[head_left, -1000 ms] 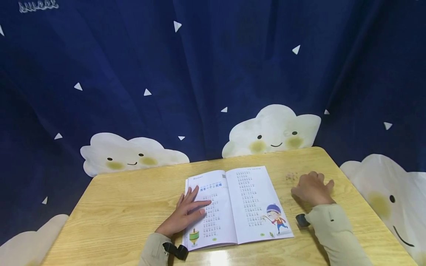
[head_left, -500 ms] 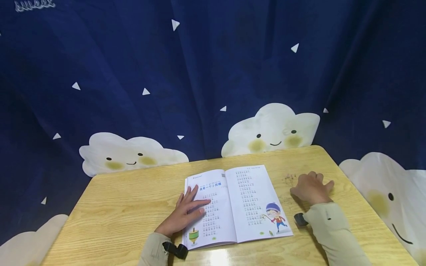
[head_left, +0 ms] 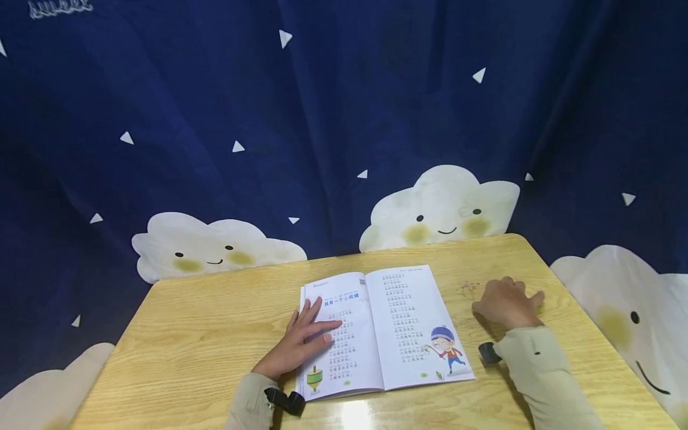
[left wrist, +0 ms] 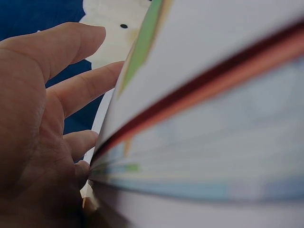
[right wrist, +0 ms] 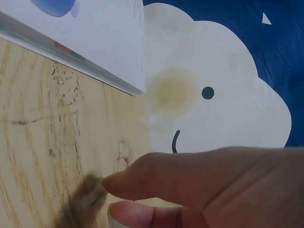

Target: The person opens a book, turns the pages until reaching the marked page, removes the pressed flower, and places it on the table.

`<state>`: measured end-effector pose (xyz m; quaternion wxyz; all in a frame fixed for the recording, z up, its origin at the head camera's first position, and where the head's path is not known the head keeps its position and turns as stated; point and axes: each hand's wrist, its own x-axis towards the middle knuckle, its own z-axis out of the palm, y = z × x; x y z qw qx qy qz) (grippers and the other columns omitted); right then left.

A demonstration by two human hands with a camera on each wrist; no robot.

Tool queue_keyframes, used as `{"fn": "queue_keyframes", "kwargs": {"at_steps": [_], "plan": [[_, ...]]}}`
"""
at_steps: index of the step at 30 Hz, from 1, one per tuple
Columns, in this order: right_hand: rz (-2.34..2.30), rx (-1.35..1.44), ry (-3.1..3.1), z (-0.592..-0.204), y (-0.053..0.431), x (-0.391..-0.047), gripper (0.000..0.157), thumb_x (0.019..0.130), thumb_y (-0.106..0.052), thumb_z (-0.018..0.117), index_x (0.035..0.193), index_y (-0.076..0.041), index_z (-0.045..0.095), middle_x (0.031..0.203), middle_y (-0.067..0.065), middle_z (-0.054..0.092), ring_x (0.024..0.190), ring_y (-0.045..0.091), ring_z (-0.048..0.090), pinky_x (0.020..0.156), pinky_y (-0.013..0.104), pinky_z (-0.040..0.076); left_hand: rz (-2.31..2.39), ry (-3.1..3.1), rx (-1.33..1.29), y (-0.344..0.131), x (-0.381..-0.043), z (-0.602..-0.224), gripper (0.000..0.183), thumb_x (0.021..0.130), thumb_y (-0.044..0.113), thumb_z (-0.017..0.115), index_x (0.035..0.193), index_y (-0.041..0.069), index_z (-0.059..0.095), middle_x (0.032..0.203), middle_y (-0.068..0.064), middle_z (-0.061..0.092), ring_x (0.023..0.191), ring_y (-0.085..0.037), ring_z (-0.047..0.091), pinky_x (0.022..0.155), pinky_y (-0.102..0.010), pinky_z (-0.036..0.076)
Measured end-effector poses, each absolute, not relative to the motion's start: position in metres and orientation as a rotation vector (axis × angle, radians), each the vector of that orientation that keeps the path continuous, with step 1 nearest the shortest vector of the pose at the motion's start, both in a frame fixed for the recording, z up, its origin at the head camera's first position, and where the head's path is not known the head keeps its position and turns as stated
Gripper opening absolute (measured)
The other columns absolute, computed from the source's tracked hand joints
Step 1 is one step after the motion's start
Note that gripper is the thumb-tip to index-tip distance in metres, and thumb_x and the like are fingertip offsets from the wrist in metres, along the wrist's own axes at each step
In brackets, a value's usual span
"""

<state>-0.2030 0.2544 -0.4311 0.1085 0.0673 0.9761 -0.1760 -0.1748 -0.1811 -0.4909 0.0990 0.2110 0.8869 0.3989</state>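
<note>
An open book (head_left: 398, 334) with printed text lies on the wooden table, showing a spinning top at lower left and a cartoon child at lower right. My left hand (head_left: 301, 343) rests with spread fingers on the left page, index finger pointing across the lines. In the left wrist view that hand (left wrist: 38, 104) is beside the book's layered page edges (left wrist: 199, 156). To the right of the book, my right hand (head_left: 505, 301) rests at the tabletop, fingers loosely bent. The right wrist view shows its thumb and a finger close together with nothing between them.
The pale wooden table (head_left: 204, 334) has scribbled marks (head_left: 469, 289) between the book and my right hand. Behind it hangs a dark blue curtain (head_left: 322, 119) with clouds and white triangles. A black wrist device (head_left: 489, 352) sits at my right cuff, another (head_left: 285, 401) at my left.
The head view shifts very slightly. Both hands and the book keep their places, and the page stays the same.
</note>
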Motion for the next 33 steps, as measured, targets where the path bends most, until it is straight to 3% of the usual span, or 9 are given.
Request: {"fn": "queue_keyframes", "kwargs": {"at_steps": [12,18,25,29,33], "plan": [[-0.551,0.140,2.876,-0.427,0.256,-0.202,0.026,0.077,-0.030,0.066,0.071,-0.006,0.057,0.081,0.017,0.049,0.086,0.045,0.044,0.078,0.076,0.022,1.245,2.617,0.617,-0.183,-0.175,-0.490,0.032,0.096,0.042,0.056,0.127,0.037,0.063,0.162,-0.002,0.009,0.148,-0.027,-0.008,0.115,-0.050,-0.011],[-0.606,0.159,2.842,-0.424,0.254,-0.202,0.027,0.079,-0.030,0.066,0.074,-0.006,0.054,0.074,0.010,0.048,0.070,0.031,0.048,0.066,0.057,0.037,1.307,2.620,0.606,-0.183,-0.176,-0.490,0.030,0.096,0.038,0.057,0.125,0.036,0.064,0.161,-0.001,0.012,0.148,-0.025,-0.006,0.116,-0.049,-0.011],[-0.670,0.126,2.812,-0.425,0.258,-0.197,0.031,0.082,-0.032,0.068,0.076,-0.005,0.053,0.071,0.007,0.049,0.065,0.023,0.048,0.056,0.035,0.038,1.308,2.621,0.571,-0.180,-0.177,-0.493,0.030,0.096,0.038,0.057,0.124,0.034,0.066,0.161,0.003,0.015,0.148,-0.022,-0.004,0.116,-0.047,-0.008],[-0.712,0.069,2.821,-0.426,0.260,-0.194,0.034,0.082,-0.032,0.069,0.077,-0.004,0.050,0.070,0.005,0.046,0.064,0.021,0.045,0.053,0.031,0.034,1.370,2.622,0.590,-0.179,-0.178,-0.494,0.028,0.097,0.037,0.057,0.123,0.032,0.067,0.160,0.002,0.017,0.148,-0.024,0.000,0.117,-0.050,-0.006],[-0.697,0.000,2.832,-0.428,0.259,-0.192,0.042,0.081,-0.035,0.069,0.091,0.002,0.051,0.079,0.009,0.050,0.069,0.024,0.048,0.057,0.033,0.038,1.522,2.613,0.561,-0.182,-0.177,-0.497,0.026,0.097,0.029,0.057,0.120,0.028,0.069,0.159,0.001,0.023,0.148,-0.027,0.005,0.116,-0.055,0.000]]}}
